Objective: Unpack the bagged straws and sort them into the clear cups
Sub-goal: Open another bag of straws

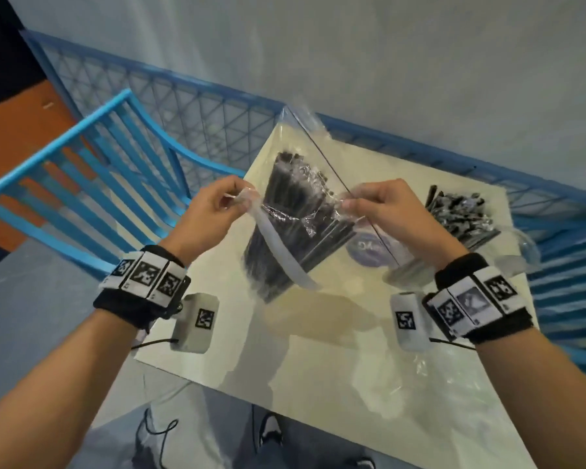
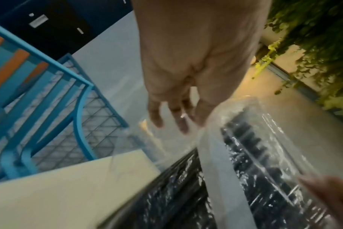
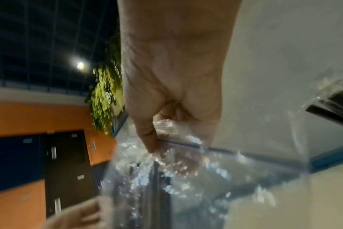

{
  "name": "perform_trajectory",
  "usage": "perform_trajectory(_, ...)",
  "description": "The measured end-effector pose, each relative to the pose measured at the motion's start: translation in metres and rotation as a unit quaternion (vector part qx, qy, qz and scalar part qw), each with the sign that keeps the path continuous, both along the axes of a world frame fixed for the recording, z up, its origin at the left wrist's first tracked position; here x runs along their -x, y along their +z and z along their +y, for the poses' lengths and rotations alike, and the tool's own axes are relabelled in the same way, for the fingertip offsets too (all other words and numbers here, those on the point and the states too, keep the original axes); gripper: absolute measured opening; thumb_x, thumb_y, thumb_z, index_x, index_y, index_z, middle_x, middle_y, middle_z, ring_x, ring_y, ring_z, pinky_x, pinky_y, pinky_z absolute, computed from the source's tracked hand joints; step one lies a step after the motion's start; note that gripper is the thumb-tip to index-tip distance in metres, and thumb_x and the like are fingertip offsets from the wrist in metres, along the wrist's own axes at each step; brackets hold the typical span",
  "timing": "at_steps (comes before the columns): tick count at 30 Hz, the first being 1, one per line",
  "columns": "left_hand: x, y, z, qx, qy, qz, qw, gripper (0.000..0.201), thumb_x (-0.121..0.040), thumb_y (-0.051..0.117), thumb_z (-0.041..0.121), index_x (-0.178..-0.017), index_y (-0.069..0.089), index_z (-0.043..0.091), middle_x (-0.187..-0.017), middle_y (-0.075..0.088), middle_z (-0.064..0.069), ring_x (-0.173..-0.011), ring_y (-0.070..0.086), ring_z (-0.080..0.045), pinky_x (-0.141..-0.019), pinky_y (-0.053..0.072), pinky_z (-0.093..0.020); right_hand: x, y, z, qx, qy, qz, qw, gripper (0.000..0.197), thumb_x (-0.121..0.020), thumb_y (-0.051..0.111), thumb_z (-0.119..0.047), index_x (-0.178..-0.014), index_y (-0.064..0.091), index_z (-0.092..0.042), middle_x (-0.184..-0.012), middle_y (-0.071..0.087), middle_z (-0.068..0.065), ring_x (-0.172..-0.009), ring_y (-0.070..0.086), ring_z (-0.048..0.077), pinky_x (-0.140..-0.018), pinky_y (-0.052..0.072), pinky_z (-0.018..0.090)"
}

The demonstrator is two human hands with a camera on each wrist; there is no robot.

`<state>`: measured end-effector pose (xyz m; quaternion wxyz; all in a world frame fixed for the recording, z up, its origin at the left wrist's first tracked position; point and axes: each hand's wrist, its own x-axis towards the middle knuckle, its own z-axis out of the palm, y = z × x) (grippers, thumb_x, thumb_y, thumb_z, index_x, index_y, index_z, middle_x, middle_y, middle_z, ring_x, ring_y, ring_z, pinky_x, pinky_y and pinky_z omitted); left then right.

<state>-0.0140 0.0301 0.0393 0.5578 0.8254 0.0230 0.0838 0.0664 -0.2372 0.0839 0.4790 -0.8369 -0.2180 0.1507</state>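
Pulling at the mouth of a clear bag of black straws (image 1: 295,228), the person holds it up above the cream table (image 1: 318,350): from the head view the left hand (image 1: 210,211) pinches one lip of the plastic together with a loose white strip (image 1: 281,252) that dangles from it, while the right hand (image 1: 379,211) pinches the opposite lip, the two held apart, I'd say, to spread the opening so the straws can come out. A second bundle of black straws (image 1: 460,211) lies on the table at the right, with what may be clear cups beside it, too blurred to be sure. From the left wrist, the left hand (image 2: 186,77) has its thumb side against the film, fingertips hanging just beside the bag (image 2: 264,162). From the right wrist, the right hand (image 3: 172,93) is clamped on crumpled plastic at the bag's blue-edged seal line (image 3: 196,146). No straw is sorted from this bag yet.
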Motion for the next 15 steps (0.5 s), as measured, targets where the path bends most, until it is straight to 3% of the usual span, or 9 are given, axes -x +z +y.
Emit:
perform_trajectory(3,-0.003,0.004,-0.013,-0.098,0.104,0.032,0.989,0.034,-0.093,0.063,0.015,-0.125,0.053,0.019,-0.123,0.048,0.0,-0.102,0.053,-0.01,-0.089,0.042,-0.02,0.017,0.006,-0.01,-0.06,-0.043,0.038,0.997,0.013,-0.087,0.068,-0.011,-0.099,0.075,-0.009,-0.095,0.075,0.009,-0.084,0.069,0.016,-0.079,0.055,0.023)
perform_trajectory(5,0.0,0.016,-0.031,-0.068,0.097,0.033,0.992,0.028,-0.094,0.063,0.018,-0.121,0.057,0.018,-0.119,0.055,0.0,-0.094,0.058,-0.009,-0.077,0.045,-0.016,0.025,0.002,-0.013,-0.066,-0.068,0.044,0.995,0.011,-0.085,0.071,-0.009,-0.095,0.075,-0.011,-0.094,0.075,0.008,-0.083,0.068,0.015,-0.077,0.055,0.02)
perform_trajectory(7,0.004,0.028,-0.054,-0.005,0.055,0.05,0.997,0.018,-0.096,0.06,0.019,-0.113,0.063,0.016,-0.109,0.065,-0.003,-0.085,0.066,-0.01,-0.075,0.054,-0.027,0.033,-0.004,-0.014,-0.064,-0.078,0.053,0.994,0.009,-0.082,0.073,-0.008,-0.091,0.075,-0.007,-0.087,0.074,0.012,-0.073,0.066,0.015,-0.066,0.054,0.02)
perform_trajectory(10,0.008,0.041,-0.091,0.061,0.007,0.095,0.994,0.015,-0.096,0.06,0.026,-0.105,0.064,0.015,-0.1,0.07,-0.005,-0.083,0.072,-0.017,-0.074,0.059,-0.03,0.04,-0.015,-0.016,-0.061,-0.103,0.059,0.991,0.005,-0.075,0.079,-0.008,-0.078,0.075,-0.007,-0.071,0.071,0.011,-0.063,0.061,0.019,-0.06,0.05,0.031)
perform_trajectory(12,0.008,0.045,-0.113,0.091,-0.006,0.131,0.987,0.019,-0.093,0.063,0.034,-0.101,0.064,0.017,-0.096,0.073,-0.007,-0.083,0.074,-0.021,-0.072,0.06,-0.033,0.044,-0.02,-0.018,-0.054,-0.128,0.05,0.989,0.01,-0.072,0.082,-0.01,-0.069,0.072,-0.013,-0.068,0.07,0.009,-0.064,0.063,0.021,-0.064,0.053,0.04)
perform_trajectory(13,0.008,0.046,-0.124,0.101,-0.007,0.146,0.984,0.024,-0.091,0.065,0.038,-0.101,0.063,0.016,-0.095,0.074,-0.008,-0.081,0.073,-0.021,-0.071,0.062,-0.034,0.048,-0.02,-0.019,-0.053,-0.136,0.04,0.989,0.014,-0.072,0.082,-0.01,-0.066,0.07,-0.016,-0.066,0.069,0.006,-0.064,0.063,0.02,-0.064,0.054,0.039)
perform_trajectory(15,0.005,0.048,-0.141,0.1,0.002,0.16,0.982,0.036,-0.087,0.068,0.042,-0.105,0.062,0.011,-0.093,0.074,-0.011,-0.076,0.071,-0.02,-0.067,0.062,-0.033,0.055,-0.016,-0.021,-0.045,-0.143,-0.006,0.989,0.017,-0.074,0.08,-0.011,-0.066,0.066,-0.017,-0.063,0.065,-0.001,-0.063,0.06,0.013,-0.061,0.049,0.026)
